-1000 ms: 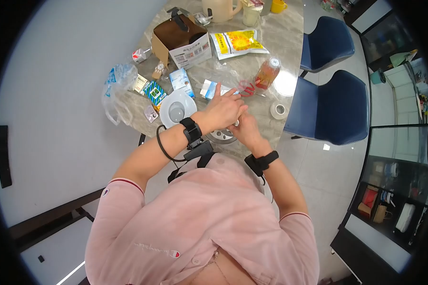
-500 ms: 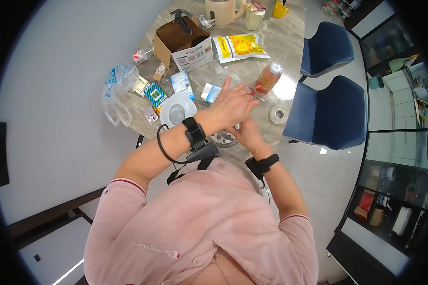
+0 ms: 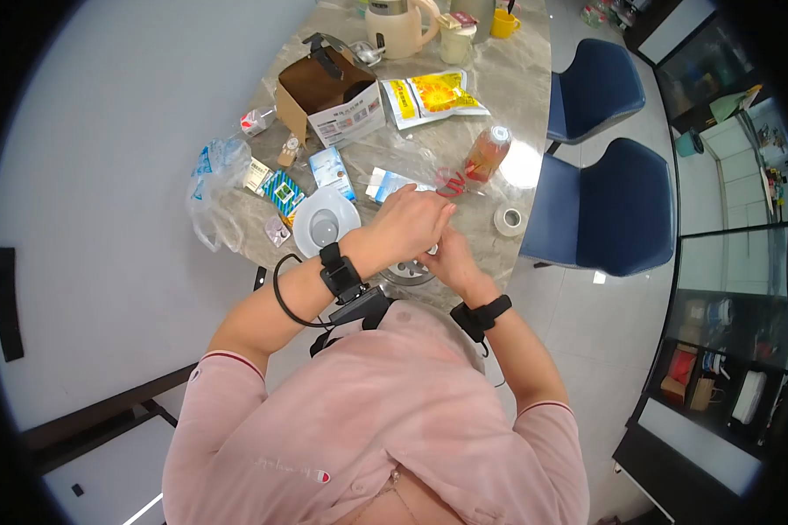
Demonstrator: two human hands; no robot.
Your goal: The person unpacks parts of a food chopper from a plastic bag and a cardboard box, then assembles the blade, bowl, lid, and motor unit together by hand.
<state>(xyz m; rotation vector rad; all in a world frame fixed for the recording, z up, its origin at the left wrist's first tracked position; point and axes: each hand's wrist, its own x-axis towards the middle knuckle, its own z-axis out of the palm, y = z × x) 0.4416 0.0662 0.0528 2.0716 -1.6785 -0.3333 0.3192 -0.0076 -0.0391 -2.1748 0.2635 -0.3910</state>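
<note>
My left hand (image 3: pixel 410 226) is closed, fingers bent down toward my right hand (image 3: pixel 453 262). Closed as well, my right hand meets it from the right; a bit of something small and white shows between them, mostly hidden. Beneath both hands lies a round grey disc with holes (image 3: pixel 407 274), partly covered. Just beyond my left fingertips is a clear plastic wrapper with red print (image 3: pixel 452 182). A blue-and-white packet (image 3: pixel 389 182) sits behind that hand. Left of the wrist stands a white bowl-shaped container (image 3: pixel 305 229) with a clear round part inside.
A bottle of reddish drink (image 3: pixel 488 156) and a white tape roll (image 3: pixel 508 220) are to the right. Farther back are a yellow pouch (image 3: pixel 436 96), an open cardboard box (image 3: pixel 346 121) and a beige kettle (image 3: pixel 399 31). A plastic bag (image 3: pixel 214 197) hangs over the left edge.
My left hand has drawn back from the bottle, and its outstretched fingers have curled in beside my right hand. The red-printed wrapper shows more fully. The view has shifted slightly.
</note>
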